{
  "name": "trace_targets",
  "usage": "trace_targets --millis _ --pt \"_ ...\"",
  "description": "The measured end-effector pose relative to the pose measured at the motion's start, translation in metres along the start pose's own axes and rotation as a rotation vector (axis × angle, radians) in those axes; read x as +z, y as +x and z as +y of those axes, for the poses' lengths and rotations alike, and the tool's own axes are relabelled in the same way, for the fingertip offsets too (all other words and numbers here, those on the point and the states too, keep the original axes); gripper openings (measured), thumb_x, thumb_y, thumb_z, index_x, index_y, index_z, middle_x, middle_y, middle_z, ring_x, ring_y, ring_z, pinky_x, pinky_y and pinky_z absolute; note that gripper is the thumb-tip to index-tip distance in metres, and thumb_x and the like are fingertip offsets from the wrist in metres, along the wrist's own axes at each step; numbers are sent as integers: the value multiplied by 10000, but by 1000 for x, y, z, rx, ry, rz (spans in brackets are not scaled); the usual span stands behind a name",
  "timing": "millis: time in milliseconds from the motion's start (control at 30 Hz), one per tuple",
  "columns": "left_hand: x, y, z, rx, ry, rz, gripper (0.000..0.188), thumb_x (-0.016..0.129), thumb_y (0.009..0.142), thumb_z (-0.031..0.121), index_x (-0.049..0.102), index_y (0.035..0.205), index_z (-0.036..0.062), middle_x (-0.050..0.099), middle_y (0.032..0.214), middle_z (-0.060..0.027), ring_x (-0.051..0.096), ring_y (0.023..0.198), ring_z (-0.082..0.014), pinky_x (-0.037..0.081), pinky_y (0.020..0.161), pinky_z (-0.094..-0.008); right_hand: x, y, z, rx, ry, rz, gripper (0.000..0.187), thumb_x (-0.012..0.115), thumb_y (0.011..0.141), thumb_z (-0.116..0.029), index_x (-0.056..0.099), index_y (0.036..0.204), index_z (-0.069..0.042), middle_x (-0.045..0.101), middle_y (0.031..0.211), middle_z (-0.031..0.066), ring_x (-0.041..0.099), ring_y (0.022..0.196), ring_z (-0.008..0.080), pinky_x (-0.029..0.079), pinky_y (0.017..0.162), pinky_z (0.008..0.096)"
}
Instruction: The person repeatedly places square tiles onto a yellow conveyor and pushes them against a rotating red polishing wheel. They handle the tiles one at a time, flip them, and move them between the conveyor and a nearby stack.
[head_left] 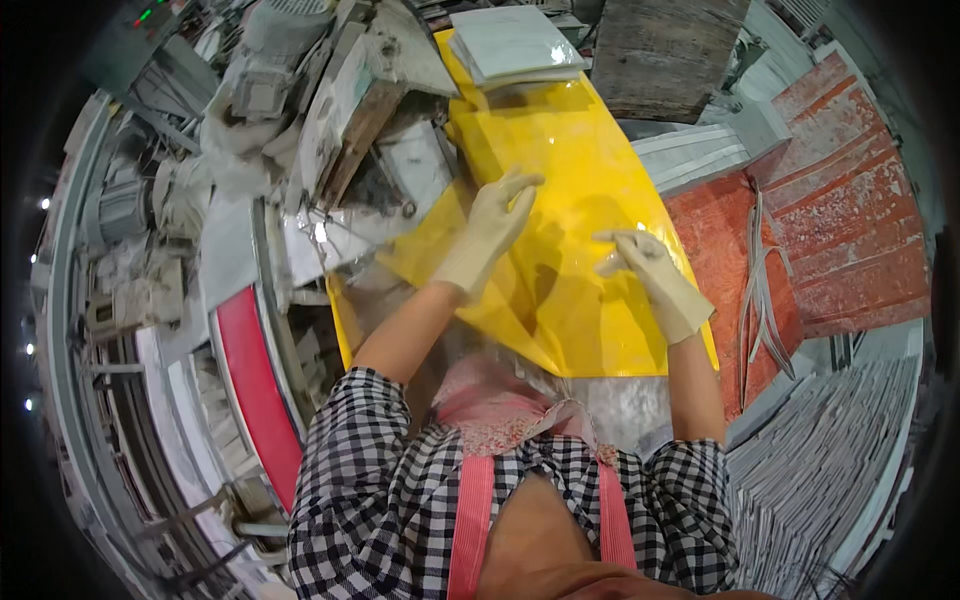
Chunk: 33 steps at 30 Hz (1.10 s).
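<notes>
A glossy yellow plastic sheet (590, 330) lies spread in front of me, with a loose fold toward its near left. Over its left part hovers my left hand (497, 222), in a cream glove, its fingers stretched out and nothing visible in them. My right hand (648, 268), gloved alike, is over the sheet's right side. Its fingers are loosely bent and apart, pointing left, and I see nothing held. Both hands cast shadows on the yellow surface. At the far end, a stack of pale flat sheets (515, 45) rests on the yellow sheet.
Dusty grey machinery (370, 90) crowds the left, with a red panel (258, 390) nearer. Orange-red boards (850, 200) and loose grey strips (762, 290) lie at right. A stack of thin grey sheets (820, 480) is near right; a worn brown board (665, 55) stands far back.
</notes>
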<state>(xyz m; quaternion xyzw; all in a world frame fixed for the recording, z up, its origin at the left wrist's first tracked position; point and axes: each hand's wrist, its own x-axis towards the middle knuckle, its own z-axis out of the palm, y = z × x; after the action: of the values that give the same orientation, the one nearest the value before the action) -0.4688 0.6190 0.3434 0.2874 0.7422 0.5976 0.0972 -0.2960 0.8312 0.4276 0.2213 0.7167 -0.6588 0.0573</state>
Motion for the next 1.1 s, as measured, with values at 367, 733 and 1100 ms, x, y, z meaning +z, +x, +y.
trace_targets --millis 367,733,1100 --pt "-129 -294 -17 -767 -389 511 267 643 1004 254 610 829 55 651 747 -31 571 668 -110 462 641 -273 105 -106 141 41 383 424 422 623 1029 -384 665 788 -41 466 483 -10 377 347 74 304 331 241" --pt "-177 -554 89 -805 -440 550 429 519 1028 461 627 827 98 579 639 9 459 550 -95 356 531 -284 370 -207 108 -52 -137 -291 512 618 1019 -458 638 752 -21 456 459 1 416 350 102 337 378 233" --pt "47 -830 173 -738 166 1005 400 578 964 276 678 1242 7 687 1207 -201 660 1144 -323 511 1005 -396 354 -375 179 -125 -466 -955 484 613 1021 -427 689 892 33 491 482 14 507 417 107 377 405 219"
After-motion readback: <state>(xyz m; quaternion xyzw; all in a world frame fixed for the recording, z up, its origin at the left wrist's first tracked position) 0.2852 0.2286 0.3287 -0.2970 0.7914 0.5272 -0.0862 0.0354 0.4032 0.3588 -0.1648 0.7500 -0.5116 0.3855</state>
